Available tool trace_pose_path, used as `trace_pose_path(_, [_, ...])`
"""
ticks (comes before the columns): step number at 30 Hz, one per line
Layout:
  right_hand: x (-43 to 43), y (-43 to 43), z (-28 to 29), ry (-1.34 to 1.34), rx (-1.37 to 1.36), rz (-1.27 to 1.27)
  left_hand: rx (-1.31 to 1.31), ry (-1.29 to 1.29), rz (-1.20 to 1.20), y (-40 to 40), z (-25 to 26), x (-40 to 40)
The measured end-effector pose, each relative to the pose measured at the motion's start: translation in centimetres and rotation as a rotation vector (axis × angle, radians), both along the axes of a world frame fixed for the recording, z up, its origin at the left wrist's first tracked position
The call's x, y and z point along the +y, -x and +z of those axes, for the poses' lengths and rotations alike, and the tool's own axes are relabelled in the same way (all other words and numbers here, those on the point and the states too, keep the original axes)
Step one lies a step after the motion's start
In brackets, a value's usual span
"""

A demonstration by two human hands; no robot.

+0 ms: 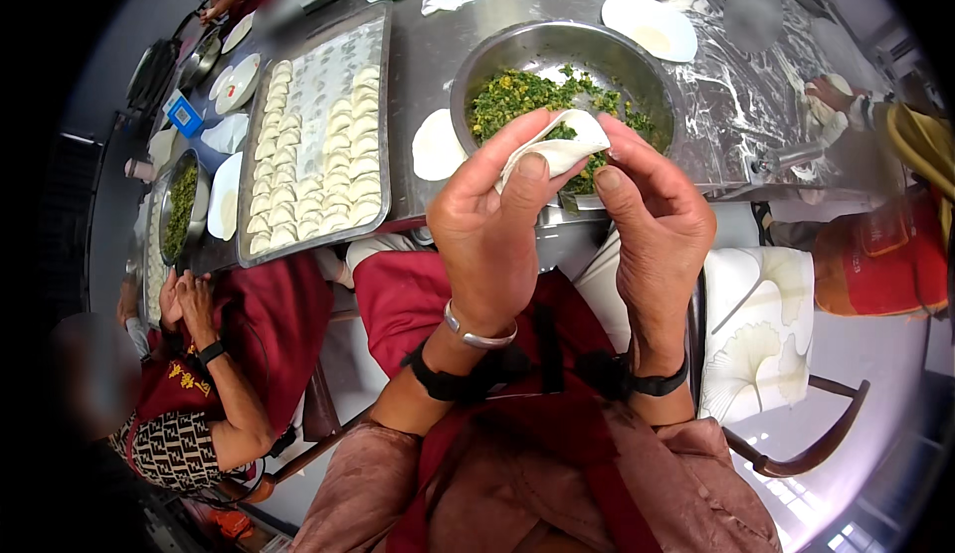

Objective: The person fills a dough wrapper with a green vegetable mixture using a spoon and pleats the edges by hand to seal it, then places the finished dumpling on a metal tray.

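Note:
My left hand (492, 232) holds a round dough wrapper (556, 154), folded up around a chopped green filling (561, 131). Its thumb presses the near side of the dough. On the other side, my right hand (649, 210) has its fingertips at the wrapper's right edge, while its thumb stands apart from the dough; whether those fingers grip it is unclear. Both hands are above the near rim of a steel bowl (565, 28), which contains chopped greens with yellow bits (515, 94). A flat dough wrapper (439, 146) lies on the table left of the bowl.
A metal tray (314, 243) with rows of folded dumplings (347, 158) stands at the left. White plates (649, 27) and a floury steel table (746, 98) lie beyond. At left, a co-worker's hands (190, 303) are near another filling bowl (183, 206). A cushioned chair (757, 329) is at right.

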State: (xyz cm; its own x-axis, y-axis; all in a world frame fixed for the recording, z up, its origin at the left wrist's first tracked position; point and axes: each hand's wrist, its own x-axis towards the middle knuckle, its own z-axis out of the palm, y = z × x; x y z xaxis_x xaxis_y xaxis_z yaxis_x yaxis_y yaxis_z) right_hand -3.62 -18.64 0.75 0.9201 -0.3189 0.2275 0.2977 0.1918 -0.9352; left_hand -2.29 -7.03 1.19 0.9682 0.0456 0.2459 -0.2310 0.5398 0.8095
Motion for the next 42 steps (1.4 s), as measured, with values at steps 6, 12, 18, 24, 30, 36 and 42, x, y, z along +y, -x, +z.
trace_pose_path(6, [0.7, 0.2, -0.2, 0.003, -0.034, 0.006, -0.026, -0.059, 0.042, 0.5, -1.4, -0.3])
trace_pose_path(12, [1.6, 0.6, -0.5, 0.018, -0.070, -0.013, -0.069, -0.058, 0.068, 0.8, -2.4, 0.2])
trace_pose_path(18, [2.5, 1.1, -0.6, -0.021, -0.091, -0.049, -0.121, -0.102, 0.123, 1.3, -2.9, 0.2])
trace_pose_path(24, [2.5, 1.4, -0.2, 0.084, -0.086, -0.093, -0.118, -0.150, 0.107, 1.8, -3.1, 0.5])
trace_pose_path(30, [1.8, 1.6, -0.3, 0.244, -0.146, -0.102, -0.161, -0.157, 0.054, 2.1, -3.6, 1.0])
trace_pose_path(36, [0.6, 1.7, 0.0, 0.267, -0.068, 0.030, -0.296, -0.366, 0.051, 1.5, -4.1, 2.2])
trace_pose_path(42, [1.1, 2.4, -1.3, 0.092, -0.116, 0.114, -0.300, -0.368, 0.019, 2.5, -4.2, 2.3])
